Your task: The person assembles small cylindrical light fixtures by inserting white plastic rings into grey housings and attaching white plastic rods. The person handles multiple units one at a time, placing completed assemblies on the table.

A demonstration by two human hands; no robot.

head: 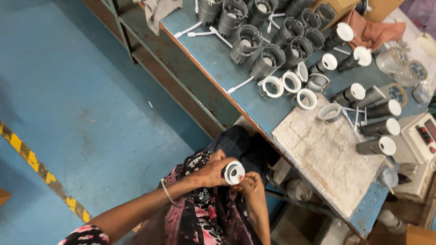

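Observation:
My left hand [210, 171], a beaded bracelet on its wrist, grips a small round lamp fitting [235, 173] with a white rim and a reddish spot in its face. It is held over my lap, just off the bench's near edge. My right hand [251, 183] touches the fitting's lower side with its fingertips. Its fingers are pinched at the rim; anything between them is too small to tell.
The blue workbench [213, 54] carries several dark grey lamp housings [267, 61], loose white rings [273, 86], white-capped grey cylinders [379, 146], a worn whitish board [324, 152] and a beige box with red buttons [420, 136]. The blue floor [77, 104] has a yellow-black stripe [32, 161].

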